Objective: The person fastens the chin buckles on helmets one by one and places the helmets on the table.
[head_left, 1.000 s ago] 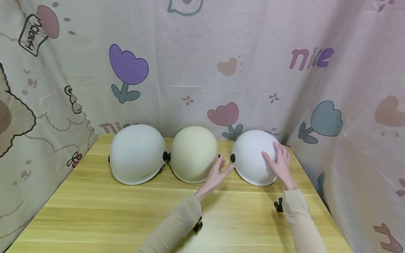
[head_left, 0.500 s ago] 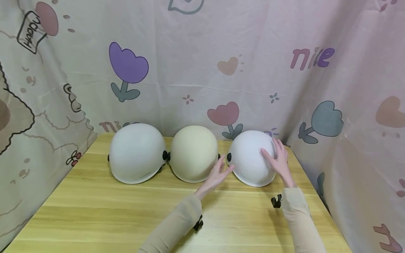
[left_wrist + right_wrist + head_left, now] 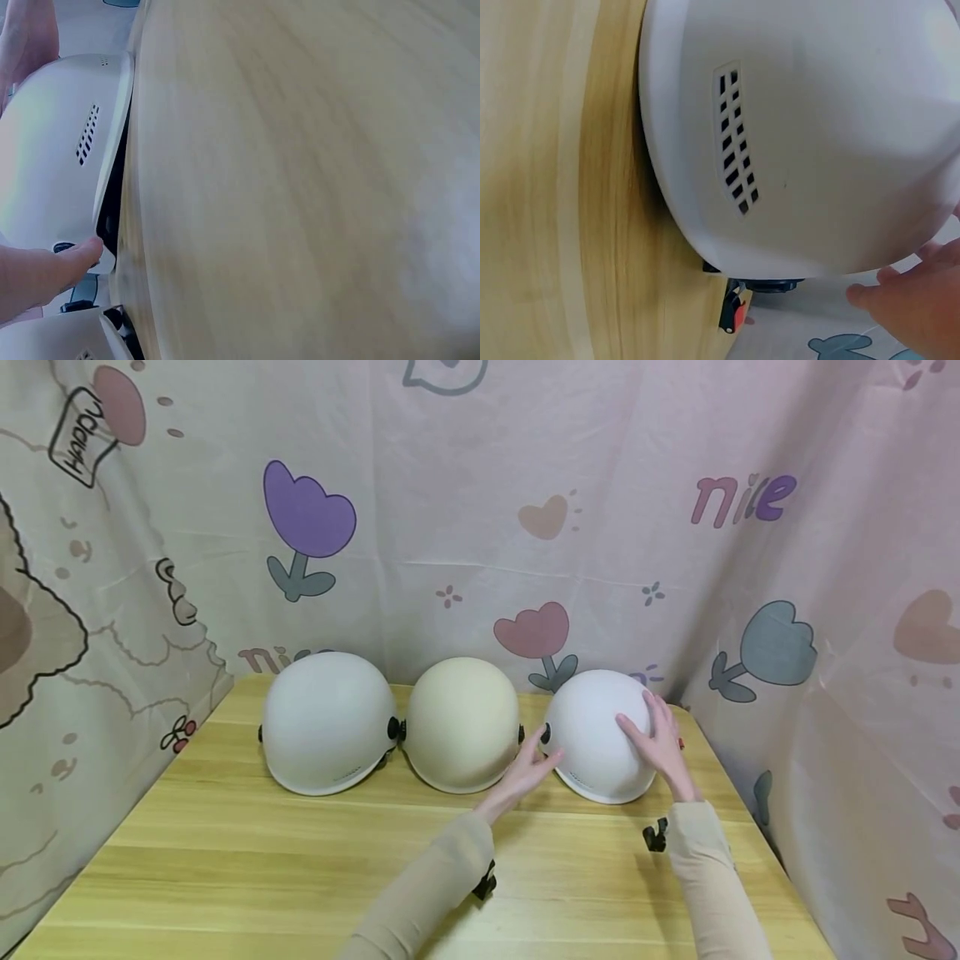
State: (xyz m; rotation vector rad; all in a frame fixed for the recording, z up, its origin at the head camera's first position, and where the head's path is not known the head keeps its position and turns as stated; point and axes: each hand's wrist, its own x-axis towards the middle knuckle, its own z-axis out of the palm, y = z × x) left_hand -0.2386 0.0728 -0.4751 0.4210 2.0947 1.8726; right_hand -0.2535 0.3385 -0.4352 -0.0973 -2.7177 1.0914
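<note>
Toward the right end of the wooden table, a white helmet (image 3: pixel 588 735) with black side knobs stands upright. My right hand (image 3: pixel 663 752) rests on its right side with fingers and thumb spread. At the opposite side, my left hand (image 3: pixel 522 774) has its fingers by the black knob and the thumb stretched along the lower rim. The left wrist view shows that thumb (image 3: pixel 49 274) right at the knob. Vent holes (image 3: pixel 735 142) and a strap buckle with a red tab (image 3: pixel 738 315) show in the right wrist view. Part of my right fingers is hidden behind the shell.
A cream helmet (image 3: pixel 461 722) stands just left of my left hand. Beside it is a larger off-white helmet (image 3: pixel 326 727), their side knobs close together. All stand before a printed cloth backdrop (image 3: pixel 450 485) along the back of the wooden table (image 3: pixel 300 860).
The white helmet has shifted slightly left toward the cream one, my right hand going with it. My left hand has moved a little right, up to the helmet's knob.
</note>
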